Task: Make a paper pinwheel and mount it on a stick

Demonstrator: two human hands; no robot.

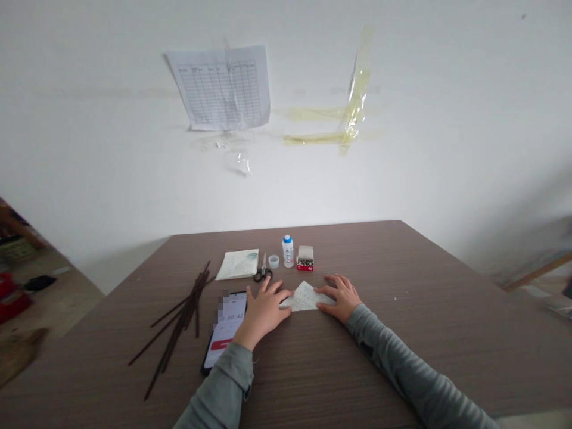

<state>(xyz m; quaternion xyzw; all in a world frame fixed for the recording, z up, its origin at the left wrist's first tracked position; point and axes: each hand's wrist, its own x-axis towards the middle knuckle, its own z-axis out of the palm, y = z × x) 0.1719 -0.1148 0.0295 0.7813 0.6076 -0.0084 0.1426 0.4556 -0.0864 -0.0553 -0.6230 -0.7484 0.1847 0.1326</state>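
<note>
Left hand [263, 313] and right hand [339, 297] pressing folded paper triangle [306, 299]

Both hands lie palm down, fingers spread, nothing pinched, fingertips on the triangle's side corners. The triangle sits between them on the brown wood-grain table [402, 357], tip pointing away from the person. Risk: held only by fingertips, the paper could slide or spring open if either hand lifts. The left hand is just beside a smartphone [226, 328] showing a timer; a careless shift could shove it into the loose dark sticks [181, 322]. Scissors [263, 268] lie near. A white bottle [288, 252] stands capped in blue, contents hidden, and could tip if bumped. A small open box [305, 258] with red sides holds small metal fasteners, exact kind unclear. Beside the scissors, a small clear cup [273, 261], contents unclear.
</note>
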